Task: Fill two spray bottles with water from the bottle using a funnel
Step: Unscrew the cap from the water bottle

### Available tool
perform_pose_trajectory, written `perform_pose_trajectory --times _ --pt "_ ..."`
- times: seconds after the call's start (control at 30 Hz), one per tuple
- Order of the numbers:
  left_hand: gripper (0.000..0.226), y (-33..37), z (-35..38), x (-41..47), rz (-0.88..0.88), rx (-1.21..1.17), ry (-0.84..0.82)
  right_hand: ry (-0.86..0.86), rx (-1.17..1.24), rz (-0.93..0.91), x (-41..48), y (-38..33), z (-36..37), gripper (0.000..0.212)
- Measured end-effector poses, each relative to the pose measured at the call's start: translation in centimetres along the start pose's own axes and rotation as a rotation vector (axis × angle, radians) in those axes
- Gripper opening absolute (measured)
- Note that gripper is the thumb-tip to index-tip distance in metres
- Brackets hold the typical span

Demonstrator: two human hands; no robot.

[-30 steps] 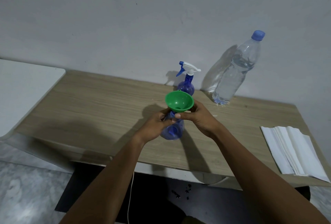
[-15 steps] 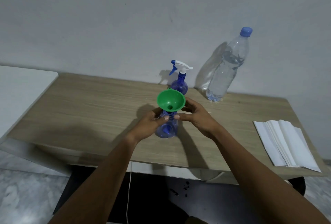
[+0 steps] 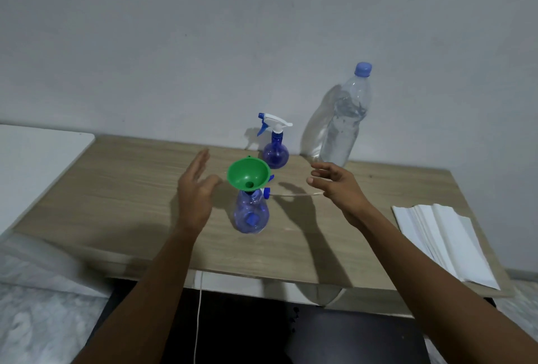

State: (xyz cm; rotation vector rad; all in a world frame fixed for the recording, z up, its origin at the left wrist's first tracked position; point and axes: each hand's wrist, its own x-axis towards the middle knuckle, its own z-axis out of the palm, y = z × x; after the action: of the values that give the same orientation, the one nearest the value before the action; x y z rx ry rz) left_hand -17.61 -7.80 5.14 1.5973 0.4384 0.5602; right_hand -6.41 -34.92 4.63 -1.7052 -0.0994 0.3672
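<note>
funnel [image 3: 248, 175] just clear of left hand [image 3: 193, 197]

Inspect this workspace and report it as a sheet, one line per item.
Surface: wooden table, no spill visible.
Job's things: green funnel seated in near spray bottle; detached spray head lying beside it; far spray bottle with head on; water bottle capped, upright.
Clutter: stack of white paper at right edge.
Grips: left hand and right hand open, flanking the funnel, touching nothing.
Cables: white cable hanging below the table.
Surroundings: grey wall; white surface to the left.
</note>
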Motion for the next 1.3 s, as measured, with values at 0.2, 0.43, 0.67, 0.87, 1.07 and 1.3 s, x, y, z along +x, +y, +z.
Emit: perform_pose_trajectory --times 0.2,0.43,0.67,0.87,1.07,1.3 --pt "0.045 8.7 6.2 3.5 0.193 0.24 -0.04 0.131 -0.056 -0.117 2.6 -4.5 -5.0 0.026" --pt "0.036 11.7 17.3 5.6 0.258 0.42 -0.357 0.39 -0.353 -0.335 8.5 -11.1 -9.4 0.043" --pt "0.064 10.3 23.8 6.8 0.152 0.502 -0.545 0.211 -0.541 -0.453 12.6 -14.0 -10.5 0.037" --pt "0.065 10.3 25.0 5.9 0.119 0.433 -0.575 0.116 -0.569 -0.479 9.0 -14.0 -12.6 0.028" --pt "0.081 9.1 24.4 2.5 0.081 0.298 -0.656 0.191 -0.619 -0.5 2.9 -11.9 -13.9 0.026" --pt "0.075 8.5 22.6 -0.6 0.074 0.211 -0.781 0.292 -0.777 -0.544 -2.5 -12.0 -12.6 0.023"
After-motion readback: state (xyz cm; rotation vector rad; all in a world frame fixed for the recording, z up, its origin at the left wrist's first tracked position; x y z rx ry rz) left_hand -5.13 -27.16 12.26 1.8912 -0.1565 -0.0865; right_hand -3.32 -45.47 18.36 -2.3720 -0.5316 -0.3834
